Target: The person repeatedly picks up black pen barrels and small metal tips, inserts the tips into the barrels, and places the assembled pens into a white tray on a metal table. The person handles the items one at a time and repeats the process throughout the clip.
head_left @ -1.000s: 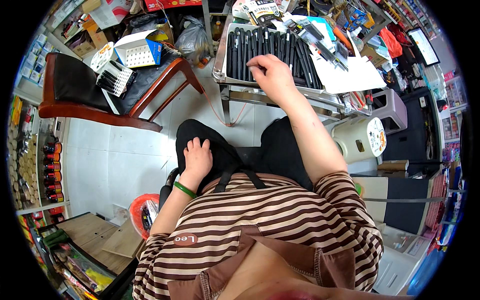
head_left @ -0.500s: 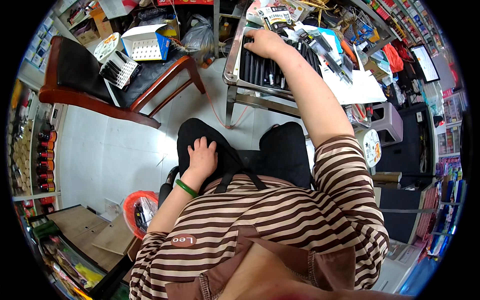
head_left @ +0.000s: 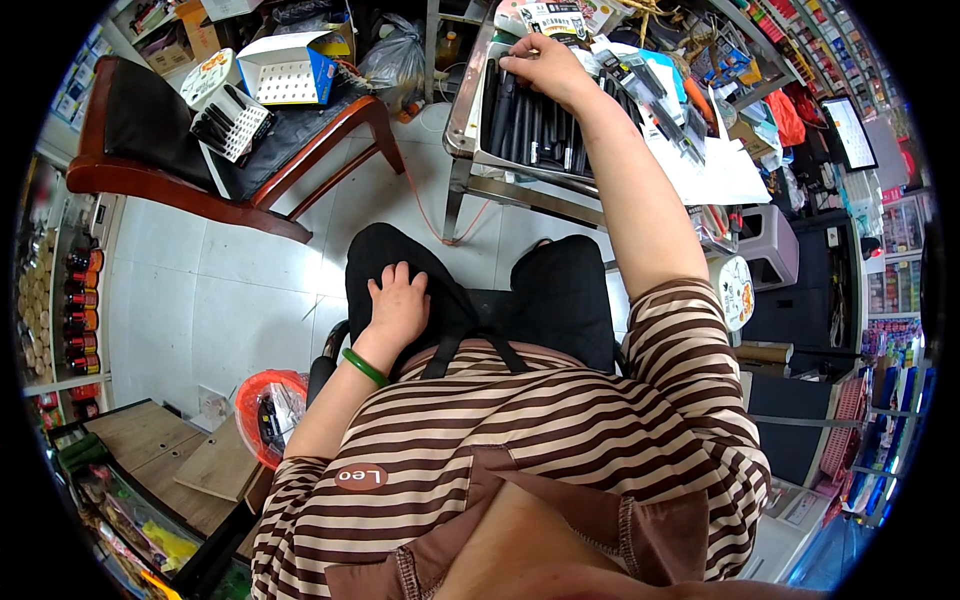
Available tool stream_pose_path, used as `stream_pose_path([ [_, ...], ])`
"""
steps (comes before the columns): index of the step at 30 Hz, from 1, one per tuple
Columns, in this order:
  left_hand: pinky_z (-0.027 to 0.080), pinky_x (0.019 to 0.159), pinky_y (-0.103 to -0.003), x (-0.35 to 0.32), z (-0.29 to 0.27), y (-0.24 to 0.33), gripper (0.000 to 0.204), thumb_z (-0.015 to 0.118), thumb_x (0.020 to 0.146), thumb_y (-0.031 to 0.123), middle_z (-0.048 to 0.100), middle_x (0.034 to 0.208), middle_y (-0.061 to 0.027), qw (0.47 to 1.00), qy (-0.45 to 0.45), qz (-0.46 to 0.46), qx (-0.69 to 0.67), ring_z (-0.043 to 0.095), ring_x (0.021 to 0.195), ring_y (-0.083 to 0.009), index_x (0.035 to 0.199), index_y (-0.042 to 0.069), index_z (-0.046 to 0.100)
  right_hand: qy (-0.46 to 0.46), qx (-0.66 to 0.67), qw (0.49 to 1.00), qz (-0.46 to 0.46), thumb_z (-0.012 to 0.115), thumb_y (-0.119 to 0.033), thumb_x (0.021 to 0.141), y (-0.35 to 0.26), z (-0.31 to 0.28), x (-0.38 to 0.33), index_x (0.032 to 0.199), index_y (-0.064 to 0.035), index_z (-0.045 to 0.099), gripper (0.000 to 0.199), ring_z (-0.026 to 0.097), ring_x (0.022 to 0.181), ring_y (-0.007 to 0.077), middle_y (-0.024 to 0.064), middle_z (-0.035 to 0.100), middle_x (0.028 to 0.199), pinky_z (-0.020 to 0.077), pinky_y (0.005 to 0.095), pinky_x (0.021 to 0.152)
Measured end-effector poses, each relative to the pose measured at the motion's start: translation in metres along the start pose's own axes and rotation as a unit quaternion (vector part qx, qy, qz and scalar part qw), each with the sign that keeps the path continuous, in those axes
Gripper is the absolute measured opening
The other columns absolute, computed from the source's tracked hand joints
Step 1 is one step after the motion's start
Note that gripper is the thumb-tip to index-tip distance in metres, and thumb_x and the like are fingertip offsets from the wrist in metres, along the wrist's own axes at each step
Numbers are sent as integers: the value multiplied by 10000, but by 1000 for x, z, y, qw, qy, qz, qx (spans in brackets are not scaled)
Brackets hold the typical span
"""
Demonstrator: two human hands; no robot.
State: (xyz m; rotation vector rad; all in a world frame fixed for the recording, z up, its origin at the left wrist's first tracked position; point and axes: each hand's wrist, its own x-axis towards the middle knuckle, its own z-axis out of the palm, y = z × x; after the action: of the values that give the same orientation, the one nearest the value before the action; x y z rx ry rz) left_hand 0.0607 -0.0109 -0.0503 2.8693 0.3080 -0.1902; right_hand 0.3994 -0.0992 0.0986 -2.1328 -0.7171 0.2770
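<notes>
My right hand (head_left: pixel 548 70) is over a white box (head_left: pixel 540 168) of black pens on the metal table, its thumb and fingertips pinched on the upper end of a black pen (head_left: pixel 505 105). Part of that pen is hidden by the fingers. Many more black pens (head_left: pixel 545 135) lie side by side under the hand, some with pale bands. My left hand (head_left: pixel 400 308) rests flat on my black-trousered thigh, fingers stretched out and holding nothing. A green bangle (head_left: pixel 364 368) circles the left wrist.
On the wooden chair (head_left: pixel 240 205) at left are a white perforated holder (head_left: pixel 238 132) with black pens and an open blue-and-white box (head_left: pixel 288 78). Papers (head_left: pixel 710 175) and packets crowd the table's right. A red-rimmed bin (head_left: pixel 247 415) stands at my left, a grey stool (head_left: pixel 772 245) at right.
My right hand has risen slightly and shifted a little right over the pens, its fingers now pinched on one. The left hand stays on the thigh; the whole view has tilted slightly.
</notes>
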Motion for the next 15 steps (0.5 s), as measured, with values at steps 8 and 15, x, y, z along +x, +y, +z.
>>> stream_pose_path([
  [8, 342, 892, -563, 0, -1, 0, 365, 585, 759, 210, 420, 1195, -156, 1000, -9, 1, -4, 375, 1131, -332, 1106, 112, 529, -27, 189, 981, -14, 583, -66, 799, -20, -13, -33, 1034, -22, 535, 244, 545, 715, 56, 26, 634, 895, 435, 177, 597],
  [15, 331, 901, -573, -1, 0, 1, 367, 582, 759, 203, 414, 1199, -161, 1000, -6, -2, -9, 368, 1137, -338, 1108, 106, 527, -32, 182, 982, -23, 544, -63, 834, -29, -18, -50, 1052, -67, 524, 219, 515, 741, 13, -18, 635, 935, 418, 147, 643],
])
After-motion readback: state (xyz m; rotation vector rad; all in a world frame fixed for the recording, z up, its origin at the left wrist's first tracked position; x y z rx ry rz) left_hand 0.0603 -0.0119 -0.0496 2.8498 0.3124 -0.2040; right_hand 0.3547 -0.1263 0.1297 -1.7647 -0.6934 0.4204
